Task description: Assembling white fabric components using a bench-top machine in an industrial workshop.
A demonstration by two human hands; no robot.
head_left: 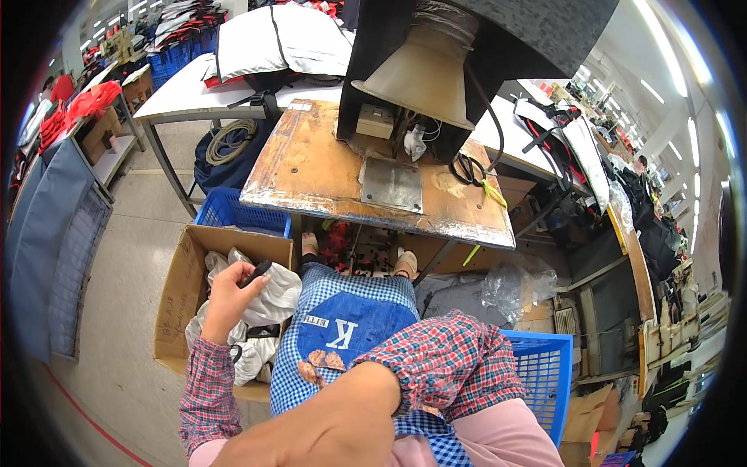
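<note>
My left hand [227,300] is raised over the left side of a cardboard box [173,307], its thumb and fingers closed on a small dark piece [257,272] whose kind I cannot make out. White cloth bundles [274,302] fill the box beneath it, with some black bits among them. Close to the camera, my right hand and wrist [327,424] cross in front of my body toward the lower left. Its fingers are out of sight, so what it holds, if anything, does not show.
Ahead stands a worn wooden worktable [299,167] with a metal plate [391,185] and a cone-shaped hood [424,70]. A blue basket [245,214] sits behind the box; another blue crate [548,381] is at my right. White padded pieces [284,39] lie on the far left table.
</note>
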